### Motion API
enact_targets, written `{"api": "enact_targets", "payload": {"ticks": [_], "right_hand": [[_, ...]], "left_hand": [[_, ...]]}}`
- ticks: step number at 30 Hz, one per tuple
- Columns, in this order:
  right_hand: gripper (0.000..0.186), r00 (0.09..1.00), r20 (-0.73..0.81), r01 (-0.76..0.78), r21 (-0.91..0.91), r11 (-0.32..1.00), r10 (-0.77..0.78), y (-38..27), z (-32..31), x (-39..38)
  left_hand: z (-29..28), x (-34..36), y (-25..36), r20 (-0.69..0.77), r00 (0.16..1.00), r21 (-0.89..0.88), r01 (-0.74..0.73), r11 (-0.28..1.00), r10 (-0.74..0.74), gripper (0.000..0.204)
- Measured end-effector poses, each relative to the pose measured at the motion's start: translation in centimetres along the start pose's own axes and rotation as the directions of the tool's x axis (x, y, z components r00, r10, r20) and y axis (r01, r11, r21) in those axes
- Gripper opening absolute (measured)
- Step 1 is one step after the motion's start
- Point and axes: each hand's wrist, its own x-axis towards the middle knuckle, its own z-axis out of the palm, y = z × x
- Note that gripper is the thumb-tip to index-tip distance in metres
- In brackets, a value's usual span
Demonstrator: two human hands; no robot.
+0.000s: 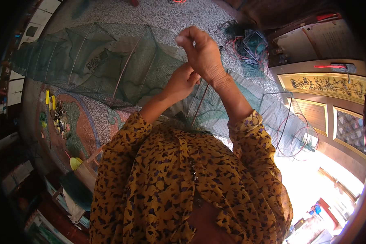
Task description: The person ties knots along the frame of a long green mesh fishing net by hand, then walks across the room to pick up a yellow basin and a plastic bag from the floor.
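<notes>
A long green mesh net trap (83, 61) with thin rod frames stretches across the floor, from the far left past my hands to the right. My left hand (181, 83) is closed over the net's middle, close under my right wrist. What its fingers hold, if anything, is hidden. Higher up, my right hand (203, 55) is raised with thumb and forefinger pinched together; anything between them is too small to make out. A frame rod (200, 106) slants down from beside my hands toward my body.
Folded netting with frames and red cord (252, 46) lies on the pebbled floor at the far right. Small items lie in a heap (61, 118) at the left, near yellow strips (53, 102). Wooden panelled doors (323, 85) stand at the right, and a yellow object (75, 163) sits at lower left.
</notes>
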Motion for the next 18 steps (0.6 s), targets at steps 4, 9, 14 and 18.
{"api": "enact_targets", "payload": {"ticks": [4, 9, 14, 18], "right_hand": [[0.007, 0.962, -0.247, 0.243, 0.564, 0.789, -0.120, -5.7, -5.1, 3.1], [0.016, 0.928, -0.219, 0.352, 0.775, 0.525, -0.300, -10.0, -15.0, 2.3], [0.016, 0.780, -0.436, 0.625, 0.515, 0.587, -0.449, -10.0, -13.6, 1.3], [0.012, 0.813, -0.507, 0.497, 0.350, 0.794, -0.286, -9.3, -12.7, 1.0]], "left_hand": [[1.9, 0.3, 0.8, -0.110, 0.991, 0.024, -0.078, 0.997, 0.080, 0.026], [2.9, 0.4, 0.3, -0.098, 0.991, 0.017, -0.086, 0.996, 0.087, 0.049], [3.1, 0.7, 0.2, -0.080, 0.984, 0.059, -0.152, 0.987, 0.157, 0.044], [2.6, 0.8, 0.6, 0.001, 0.931, -0.082, -0.365, 0.928, 0.366, 0.020]]}}
